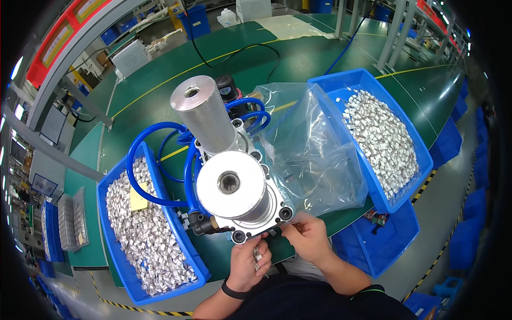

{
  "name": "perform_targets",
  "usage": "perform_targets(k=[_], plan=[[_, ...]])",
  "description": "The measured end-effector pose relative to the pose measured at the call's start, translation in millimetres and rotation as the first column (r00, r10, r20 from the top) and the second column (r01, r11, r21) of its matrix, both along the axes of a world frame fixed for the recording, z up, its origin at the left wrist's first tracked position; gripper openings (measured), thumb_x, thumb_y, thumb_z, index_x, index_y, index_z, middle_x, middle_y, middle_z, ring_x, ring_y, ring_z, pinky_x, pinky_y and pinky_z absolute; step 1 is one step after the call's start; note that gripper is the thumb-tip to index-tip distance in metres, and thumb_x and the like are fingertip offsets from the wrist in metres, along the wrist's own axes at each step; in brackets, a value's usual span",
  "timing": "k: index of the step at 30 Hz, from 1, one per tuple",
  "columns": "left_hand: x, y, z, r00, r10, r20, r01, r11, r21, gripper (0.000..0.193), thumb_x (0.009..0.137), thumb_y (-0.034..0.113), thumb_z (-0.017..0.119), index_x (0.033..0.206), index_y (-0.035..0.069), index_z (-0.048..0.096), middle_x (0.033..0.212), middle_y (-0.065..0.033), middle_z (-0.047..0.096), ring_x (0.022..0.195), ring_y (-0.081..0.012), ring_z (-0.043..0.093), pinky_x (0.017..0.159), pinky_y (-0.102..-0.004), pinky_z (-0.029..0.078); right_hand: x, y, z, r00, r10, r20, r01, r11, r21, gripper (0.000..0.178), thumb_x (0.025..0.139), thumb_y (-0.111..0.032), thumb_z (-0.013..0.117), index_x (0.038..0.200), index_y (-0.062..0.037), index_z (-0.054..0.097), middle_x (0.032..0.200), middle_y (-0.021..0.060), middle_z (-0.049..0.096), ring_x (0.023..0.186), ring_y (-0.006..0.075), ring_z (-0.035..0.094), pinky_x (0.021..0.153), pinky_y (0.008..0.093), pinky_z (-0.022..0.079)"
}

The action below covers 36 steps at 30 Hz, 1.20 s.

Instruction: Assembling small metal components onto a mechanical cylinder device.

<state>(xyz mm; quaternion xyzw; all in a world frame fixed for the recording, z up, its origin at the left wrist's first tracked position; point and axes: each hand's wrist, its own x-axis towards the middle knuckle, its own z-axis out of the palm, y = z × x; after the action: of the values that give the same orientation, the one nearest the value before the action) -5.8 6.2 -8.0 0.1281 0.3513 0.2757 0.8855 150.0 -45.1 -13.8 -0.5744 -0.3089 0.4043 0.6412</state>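
A pneumatic fixture (213,186) with two knurled silver cylinders and blue air hoses (140,141) stands at the bench's near edge. My left hand (249,265) is just below its front corner, fingers curled around several small white parts (258,257). Its thumb and fingertips reach up to the fixture's underside. My right hand (308,238) is under the other front corner with thumb and fingers pinched together; the fixture and the fingers hide what is between them. To the left, a blue bin (188,253) holds a heap of similar small white parts (146,234) with a yellow note (138,197) on top.
A second blue bin (425,164) of small white-and-metal pieces (378,136) sits at the right. Between it and the fixture lies a clear plastic bag (325,176). Below the right bench edge is another blue bin (397,240). A black cable (234,53) crosses the green bench (176,69).
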Motion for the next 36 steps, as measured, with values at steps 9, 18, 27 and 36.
perform_targets(k=[9,18,27,36], plan=[[1.3,0.7,-0.3,0.999,-0.006,-0.035,0.006,1.000,0.008,0.021,0.099,0.022,0.048,0.101,0.002,0.058,0.065,-0.0049,0.049,0.042,-0.0119,0.038,0.030,-0.0235,0.027,-0.7,-0.1,-0.8,1.000,0.004,0.009,-0.004,1.000,-0.006,0.010,0.089,-0.006,0.067,0.090,0.0036,0.065,0.074,0.0040,0.066,0.067,0.0037,0.057,0.058,0.0202,0.047],[1.7,0.6,-0.5,1.000,-0.005,-0.031,0.005,1.000,0.005,0.022,0.099,0.022,0.047,0.101,0.003,0.057,0.065,-0.0048,0.049,0.042,-0.0119,0.038,0.030,-0.0237,0.027,-1.1,-0.1,-4.9,1.000,0.005,-0.011,-0.005,1.000,0.014,0.011,0.089,-0.007,0.067,0.089,0.0036,0.065,0.072,0.0022,0.064,0.065,0.0026,0.055,0.057,0.0196,0.045],[3.6,-0.1,-2.8,1.000,0.011,-0.010,-0.011,1.000,0.003,0.024,0.100,0.019,0.043,0.103,-0.001,0.055,0.067,-0.0051,0.049,0.043,-0.0124,0.039,0.030,-0.0232,0.027,7.8,-38.5,25.2,0.986,0.126,0.106,-0.116,0.989,-0.089,0.013,0.087,-0.010,0.071,0.083,0.0013,0.065,0.067,-0.0021,0.060,0.059,0.0004,0.050,0.052,0.0195,0.041],[-1.3,-2.1,-9.6,1.000,-0.007,0.015,0.007,1.000,0.031,0.025,0.099,0.026,0.045,0.103,0.003,0.056,0.068,-0.0032,0.048,0.044,-0.0121,0.039,0.029,-0.0243,0.028,11.5,-63.7,35.5,0.593,0.020,0.805,0.015,0.999,-0.036,0.019,0.080,-0.020,0.076,0.082,-0.0041,0.067,0.071,0.0099,0.063,0.062,0.0270,0.063,0.056,0.0344,0.051]])
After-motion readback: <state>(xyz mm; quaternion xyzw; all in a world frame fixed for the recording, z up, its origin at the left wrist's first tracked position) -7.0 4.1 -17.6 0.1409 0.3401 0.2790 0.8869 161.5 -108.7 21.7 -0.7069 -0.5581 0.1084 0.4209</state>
